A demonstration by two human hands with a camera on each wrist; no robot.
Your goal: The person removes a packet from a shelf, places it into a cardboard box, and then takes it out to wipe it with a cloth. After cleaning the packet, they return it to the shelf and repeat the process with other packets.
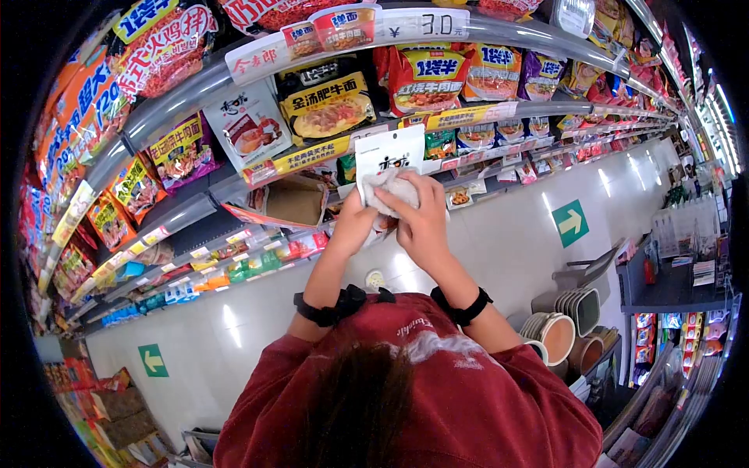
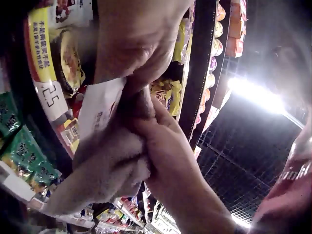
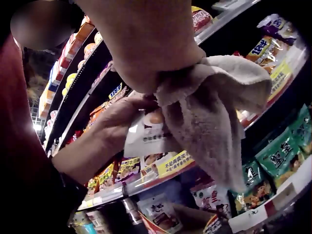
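Note:
A white food pouch with dark lettering is held up in front of the shelves. My left hand grips its left side, with the thumb near the front. A pale, bunched cloth lies against the pouch's front, and my right hand holds it there with curled fingers. From the right wrist, the cloth hangs in folds below the right hand, partly covering the pouch. In the left wrist view the cloth hides much of the pouch's lower part.
Curved shelves with price rails run across the front, stocked with noodle packets. A similar white pouch stands on a shelf. Below sits an open cardboard box. Stacked bowls stand at right; a green arrow sign marks the floor.

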